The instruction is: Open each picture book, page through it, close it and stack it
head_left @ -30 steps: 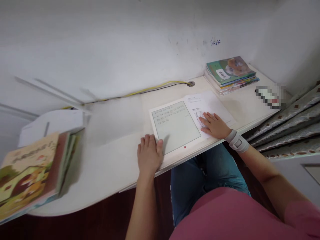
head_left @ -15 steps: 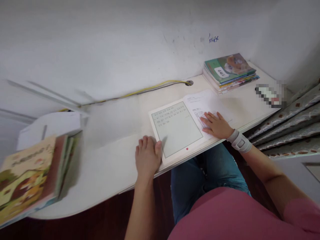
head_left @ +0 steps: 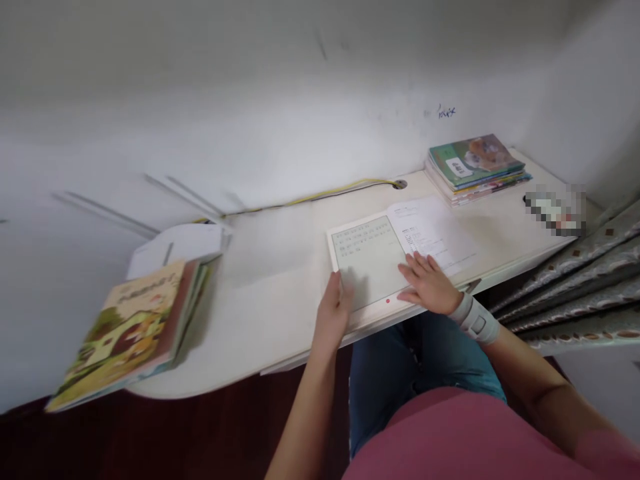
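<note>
A white e-ink tablet [head_left: 367, 263] with a grey screen and lines of small characters lies near the desk's front edge. My left hand [head_left: 334, 307] is at its left edge, turned on its side; the fingers are stretched along that edge and the blurred thumb stands apart over the screen. My right hand [head_left: 427, 283] is open, palm down, its spread fingers over the tablet's right edge and the printed paper [head_left: 430, 227]. That paper lies flat against the tablet's right side. A grey-white band [head_left: 475, 319] is around my right wrist.
On the white desk [head_left: 270, 293], a stack of books [head_left: 477, 163] stands at the back right. Another pile of picture books [head_left: 135, 320] lies at the left end. A yellow cable [head_left: 320, 194] runs along the wall. A patterned curtain [head_left: 585, 287] hangs at the right.
My left hand has gone from lying flat on the desk to the tablet's left edge, turning sideways. My right hand has slid left from the paper onto the tablet's edge. The view has shifted left.
</note>
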The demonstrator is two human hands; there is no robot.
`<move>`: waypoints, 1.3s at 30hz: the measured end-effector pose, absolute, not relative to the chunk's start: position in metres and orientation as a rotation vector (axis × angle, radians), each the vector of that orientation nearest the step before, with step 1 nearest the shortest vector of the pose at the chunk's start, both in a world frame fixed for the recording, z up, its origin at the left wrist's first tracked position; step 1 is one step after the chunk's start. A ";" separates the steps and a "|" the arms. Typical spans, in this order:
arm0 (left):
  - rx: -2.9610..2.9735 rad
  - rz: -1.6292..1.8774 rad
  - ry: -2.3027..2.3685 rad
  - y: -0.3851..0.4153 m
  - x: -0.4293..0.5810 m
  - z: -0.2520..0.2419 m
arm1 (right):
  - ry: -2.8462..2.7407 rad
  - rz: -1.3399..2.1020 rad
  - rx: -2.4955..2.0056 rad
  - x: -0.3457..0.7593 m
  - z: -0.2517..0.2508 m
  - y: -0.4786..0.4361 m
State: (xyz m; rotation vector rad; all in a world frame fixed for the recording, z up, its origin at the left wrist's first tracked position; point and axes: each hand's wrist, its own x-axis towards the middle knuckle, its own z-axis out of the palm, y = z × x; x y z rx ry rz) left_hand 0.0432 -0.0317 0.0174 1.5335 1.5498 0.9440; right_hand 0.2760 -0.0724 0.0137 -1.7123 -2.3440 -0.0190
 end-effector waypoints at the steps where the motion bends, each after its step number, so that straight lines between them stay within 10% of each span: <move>1: 1.372 0.987 1.525 -0.029 0.042 0.018 | -2.348 -0.017 -1.713 0.273 0.010 -0.073; 12: 0.606 1.119 1.305 -0.004 0.025 0.048 | -2.342 -0.031 -1.700 0.267 -0.001 -0.073; 25: 1.464 0.865 0.850 -0.020 0.129 0.107 | -1.520 0.514 -1.497 0.266 0.003 -0.068; 31: 2.143 1.268 1.391 -0.028 0.119 0.060 | -0.791 0.786 -1.154 0.271 0.004 -0.069; 39: 2.142 0.976 1.648 -0.031 0.073 -0.015 | -0.471 0.536 -1.116 0.333 -0.012 -0.101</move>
